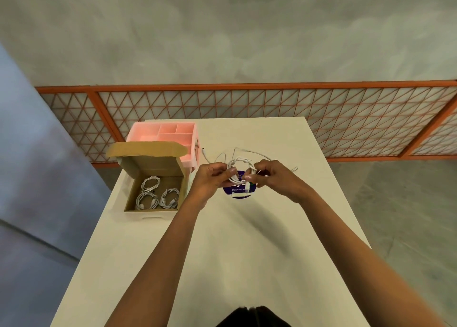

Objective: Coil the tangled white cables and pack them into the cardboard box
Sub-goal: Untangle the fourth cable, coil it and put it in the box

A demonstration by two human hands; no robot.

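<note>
Both hands are raised just above the table (pixel 222 252), over a round purple sticker (pixel 238 193), and hold a half-made coil of white cable (pixel 237 169) between them. The left hand (pixel 211 178) pinches the loops on one side with curled fingers and thumb, apparently to keep the turns from springing apart. The right hand (pixel 274 176) pinches the other side, where the cable looks to be wound round the bundle to bind it. A plug end (pixel 248 187) hangs below the coil. The loose tail (pixel 262 154) trails on the table behind the hands, with slack on both sides and a dark tip (pixel 203 149) lying near a pink organiser (pixel 168 133). Whether this is one cable or two tangled together cannot be told. Holding the coil in the air rather than flat lets the slack feed in freely as each turn is added. The cardboard box (pixel 155 166) stands open at the table's left edge, just beside the left forearm, with its lid propped back against the organiser, so a finished coil needs only a short reach. Three coiled cables (pixel 146 200) already lie side by side in it, with bare floor left at the far right corner for another. By this reckoning the task is well along, and the loose tail must be wound in before this coil can go in the box
</note>
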